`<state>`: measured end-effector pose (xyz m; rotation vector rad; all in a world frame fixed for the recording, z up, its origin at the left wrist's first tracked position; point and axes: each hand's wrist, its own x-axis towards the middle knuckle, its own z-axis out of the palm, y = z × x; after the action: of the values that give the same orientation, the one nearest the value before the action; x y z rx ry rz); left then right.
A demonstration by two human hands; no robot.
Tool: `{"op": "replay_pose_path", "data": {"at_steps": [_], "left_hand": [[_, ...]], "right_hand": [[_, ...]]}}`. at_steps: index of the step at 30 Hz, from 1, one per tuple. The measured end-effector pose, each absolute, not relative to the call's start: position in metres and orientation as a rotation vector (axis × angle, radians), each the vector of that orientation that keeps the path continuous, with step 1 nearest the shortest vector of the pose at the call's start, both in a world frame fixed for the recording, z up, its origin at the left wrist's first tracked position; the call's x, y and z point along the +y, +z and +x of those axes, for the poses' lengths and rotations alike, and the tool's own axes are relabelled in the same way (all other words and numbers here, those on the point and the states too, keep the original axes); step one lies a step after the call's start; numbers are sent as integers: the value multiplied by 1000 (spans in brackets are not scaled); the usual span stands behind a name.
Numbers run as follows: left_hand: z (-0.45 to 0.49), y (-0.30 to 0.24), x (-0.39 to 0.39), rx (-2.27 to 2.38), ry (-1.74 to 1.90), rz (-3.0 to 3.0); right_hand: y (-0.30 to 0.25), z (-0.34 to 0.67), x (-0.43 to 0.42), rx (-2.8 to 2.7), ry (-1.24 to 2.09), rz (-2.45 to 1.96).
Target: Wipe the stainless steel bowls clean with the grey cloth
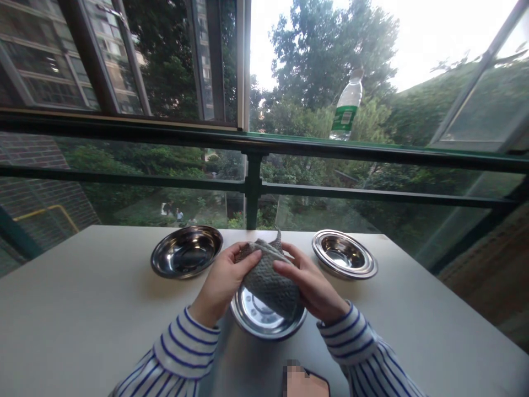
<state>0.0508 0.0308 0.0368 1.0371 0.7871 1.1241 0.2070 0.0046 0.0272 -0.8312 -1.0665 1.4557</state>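
A grey cloth [275,286] with a dimpled texture is bunched between my two hands. My left hand [221,281] grips its left upper part, thumb lying across the front. On the other side my right hand [316,286] pinches the cloth with thumb and fingers; most of the fingertips are behind the fabric. One corner of the cloth sticks up at the top. Right beneath it, a shiny round metal dish [258,320] sits on the table, partly covered from view by the cloth. Whether the cloth touches the dish I cannot tell.
A metal bowl [187,253] stands at the back left of the white table [82,309], and a wide-rimmed metal dish [345,256] at the back right. Behind runs a dark green railing [372,148], with a plastic bottle [346,113] beyond it. A blurred-out object [306,383] lies at the front.
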Motion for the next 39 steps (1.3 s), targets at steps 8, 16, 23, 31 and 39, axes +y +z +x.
{"op": "replay_pose_path", "data": {"at_steps": [8, 16, 23, 31, 39], "left_hand": [[46, 36, 39, 1045, 1291, 1224], [16, 1, 26, 1494, 1314, 1382], [23, -41, 0, 1184, 961, 1066], [32, -32, -7, 1093, 1254, 1039], [33, -25, -17, 1049, 1148, 869]], "right_hand": [[26, 207, 7, -1048, 1571, -841], [29, 245, 0, -1322, 779, -1234], [3, 256, -24, -2046, -278, -1259], [-20, 243, -34, -2321, -329, -1306], [-26, 236, -40, -2376, -286, -1368]]}}
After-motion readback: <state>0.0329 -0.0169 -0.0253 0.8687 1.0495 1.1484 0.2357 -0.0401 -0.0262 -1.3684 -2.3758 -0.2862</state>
